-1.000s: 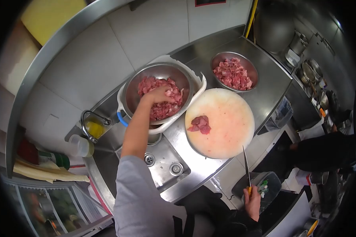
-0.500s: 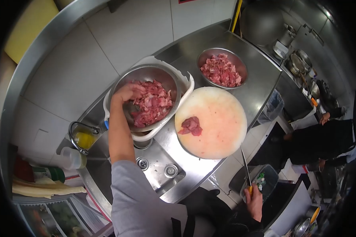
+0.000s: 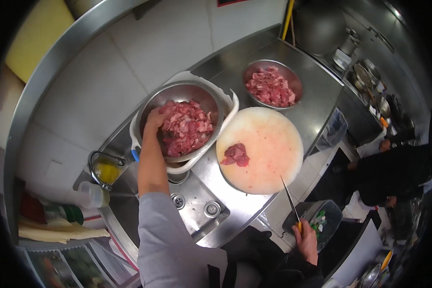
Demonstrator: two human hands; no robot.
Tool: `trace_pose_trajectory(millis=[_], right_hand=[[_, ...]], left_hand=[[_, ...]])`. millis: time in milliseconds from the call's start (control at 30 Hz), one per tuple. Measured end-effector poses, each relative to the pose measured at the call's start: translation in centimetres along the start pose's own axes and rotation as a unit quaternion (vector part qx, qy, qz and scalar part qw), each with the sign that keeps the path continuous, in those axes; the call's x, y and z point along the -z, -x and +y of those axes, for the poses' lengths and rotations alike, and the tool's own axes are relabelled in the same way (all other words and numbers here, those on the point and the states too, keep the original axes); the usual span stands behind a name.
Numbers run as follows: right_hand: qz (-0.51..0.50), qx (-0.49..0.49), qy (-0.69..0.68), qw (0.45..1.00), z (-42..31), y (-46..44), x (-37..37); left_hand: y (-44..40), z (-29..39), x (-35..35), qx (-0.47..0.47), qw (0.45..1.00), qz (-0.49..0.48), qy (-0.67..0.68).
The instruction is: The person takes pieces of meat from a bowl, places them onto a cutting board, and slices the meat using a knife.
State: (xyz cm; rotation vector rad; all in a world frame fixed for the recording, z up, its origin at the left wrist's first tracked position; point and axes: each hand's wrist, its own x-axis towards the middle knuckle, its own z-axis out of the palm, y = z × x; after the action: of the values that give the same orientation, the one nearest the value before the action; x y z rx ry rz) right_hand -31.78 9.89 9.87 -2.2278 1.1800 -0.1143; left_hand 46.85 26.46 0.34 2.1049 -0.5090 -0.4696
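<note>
My left hand (image 3: 155, 120) reaches into a steel bowl (image 3: 204, 93) and touches the cut raw meat (image 3: 189, 127) inside; its fingertips are hidden among the pieces. My right hand (image 3: 307, 242) is closed round the yellow handle of a knife (image 3: 290, 199). The blade points up toward the near edge of a round cutting board (image 3: 273, 139). On the board's left side lies a lump of raw meat (image 3: 236, 155), with neither hand on it.
Behind the board stands a second steel bowl (image 3: 295, 89) of cut meat. The first bowl rests over a white tub (image 3: 231, 108), beside a sink (image 3: 197, 221) with a tap (image 3: 92, 168). A bin (image 3: 332, 225) stands below right; a person in dark clothing (image 3: 389, 173) is at the far right.
My left hand has sunk deeper among the meat at the bowl's left side, its fingers now less visible. The knife's tip has swung left, toward the board. The view has shifted slightly.
</note>
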Motion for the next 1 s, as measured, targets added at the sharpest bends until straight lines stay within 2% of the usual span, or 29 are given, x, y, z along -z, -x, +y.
trace_pose_trajectory(millis=[33,67,100,133,167,267,367,400,533,700,1000], right_hand=[[0.011,-0.013,-0.001,1.000,-0.1,0.1,-0.1],[-0.005,0.012,0.004,1.000,0.0,-0.4,0.0],[-0.010,0.021,0.009,1.000,0.4,-0.3,0.2],[-0.032,0.011,0.011,0.999,0.9,-0.5,-0.1],[-0.043,-0.011,0.010,0.999,1.5,-0.8,0.0],[-0.019,0.027,-0.012,0.999,2.1,-0.8,-0.8],[0.018,0.071,-0.012,0.997,2.8,-0.3,-1.0],[0.045,0.043,-0.013,0.998,3.4,1.1,-0.8],[0.038,0.051,-0.018,0.998,3.5,2.0,-0.3],[0.076,0.037,-0.035,0.996,5.5,2.9,-0.9],[0.039,0.027,-0.018,0.999,5.6,2.9,0.3]], left_hand=[[-0.3,0.2,0.2,0.002,0.999,-0.027,0.032],[1.7,2.2,0.6,-0.068,0.994,-0.036,0.082],[4.3,5.4,1.1,-0.121,0.990,-0.052,0.050],[2.7,2.5,1.6,-0.101,0.994,-0.015,-0.038],[0.5,-1.7,1.7,-0.174,0.982,0.002,-0.070],[3.8,7.5,-7.8,-0.236,0.970,0.019,-0.062],[11.4,17.3,-19.7,-0.296,0.952,-0.036,-0.064],[13.7,18.8,-22.6,-0.314,0.945,-0.064,-0.066],[19.0,21.1,-28.1,-0.335,0.928,-0.136,-0.088],[21.4,21.6,-30.3,-0.336,0.922,-0.167,-0.096],[21.2,20.9,-29.2,-0.308,0.934,-0.156,-0.091]])
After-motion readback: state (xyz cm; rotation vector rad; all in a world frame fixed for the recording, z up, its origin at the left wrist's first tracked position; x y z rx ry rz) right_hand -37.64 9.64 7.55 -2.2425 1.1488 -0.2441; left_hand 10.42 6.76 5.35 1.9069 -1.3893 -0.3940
